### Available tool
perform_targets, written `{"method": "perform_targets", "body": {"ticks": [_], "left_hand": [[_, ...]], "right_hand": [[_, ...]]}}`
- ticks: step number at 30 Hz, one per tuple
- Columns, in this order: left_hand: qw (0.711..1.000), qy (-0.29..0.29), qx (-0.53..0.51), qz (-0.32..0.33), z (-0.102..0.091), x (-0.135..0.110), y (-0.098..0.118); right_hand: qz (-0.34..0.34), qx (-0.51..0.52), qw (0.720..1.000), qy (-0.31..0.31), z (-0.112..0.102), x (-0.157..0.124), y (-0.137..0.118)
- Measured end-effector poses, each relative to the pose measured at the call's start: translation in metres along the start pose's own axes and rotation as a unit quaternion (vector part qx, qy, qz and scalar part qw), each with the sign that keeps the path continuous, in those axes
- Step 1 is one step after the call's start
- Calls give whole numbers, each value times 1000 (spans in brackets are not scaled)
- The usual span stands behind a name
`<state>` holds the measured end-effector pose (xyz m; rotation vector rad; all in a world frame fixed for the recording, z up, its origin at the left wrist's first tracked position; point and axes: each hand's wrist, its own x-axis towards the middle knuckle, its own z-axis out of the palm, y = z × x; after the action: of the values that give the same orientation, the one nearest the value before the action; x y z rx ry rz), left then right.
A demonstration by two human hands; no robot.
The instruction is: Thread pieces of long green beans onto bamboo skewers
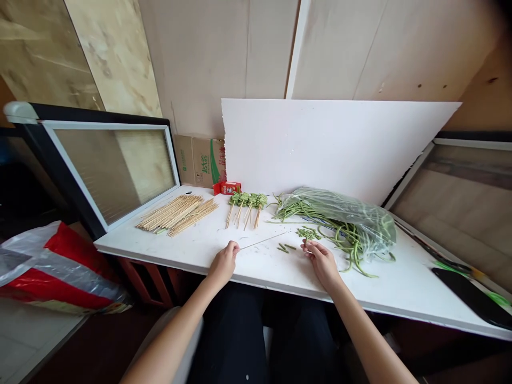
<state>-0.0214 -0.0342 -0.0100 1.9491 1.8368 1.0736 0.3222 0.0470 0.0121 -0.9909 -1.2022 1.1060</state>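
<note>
My left hand is closed in a pinch round one end of a thin bamboo skewer, whose bare tip points right and slightly away from me. At the near edge of a small pile of cut long bean pieces, my right hand has its thumb and fingers pinched together on what looks like a bean piece, mostly hidden by the fingertips. Several loose bean pieces lie between the two hands. Farther back rest several finished bean skewers, with green pieces packed at their far ends.
Plain bamboo skewers lie in a heap on the left of the white table. Whole long beans spill from a clear plastic bag at the right. A red box stands behind; a black phone-like object lies far right.
</note>
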Motion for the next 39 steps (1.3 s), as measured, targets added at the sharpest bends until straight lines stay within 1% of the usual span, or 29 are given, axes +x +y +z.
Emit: {"method": "perform_targets", "body": {"ticks": [4, 8, 11, 15, 18, 24, 30, 36, 39], "left_hand": [[1000, -3, 5, 15, 0, -4, -4], [999, -21, 11, 21, -1, 3, -4], [999, -48, 3, 23, -1, 15, -1], [999, -48, 17, 11, 3, 23, 0], [999, -41, 22, 14, 6, 19, -3], [999, -39, 12, 15, 5, 10, -3], [999, -37, 13, 17, 4, 9, -2], [998, -52, 25, -5, 2, 9, 3], [998, -51, 30, -5, 2, 9, 4]], "right_hand": [[-1, -2, 999, -32, 5, -10, -7], [-13, -19, 998, -56, 10, -17, -10], [-11, -54, 997, -57, 12, -16, -11], [1, -56, 998, -35, 11, -11, -6], [-4, -69, 997, -26, 11, -10, 0], [-12, -84, 995, -42, 13, -17, 3], [-28, -82, 996, -33, 10, -14, 10], [-32, -86, 995, -30, 10, -10, 16], [-34, -93, 995, -27, 10, -10, 17]]}}
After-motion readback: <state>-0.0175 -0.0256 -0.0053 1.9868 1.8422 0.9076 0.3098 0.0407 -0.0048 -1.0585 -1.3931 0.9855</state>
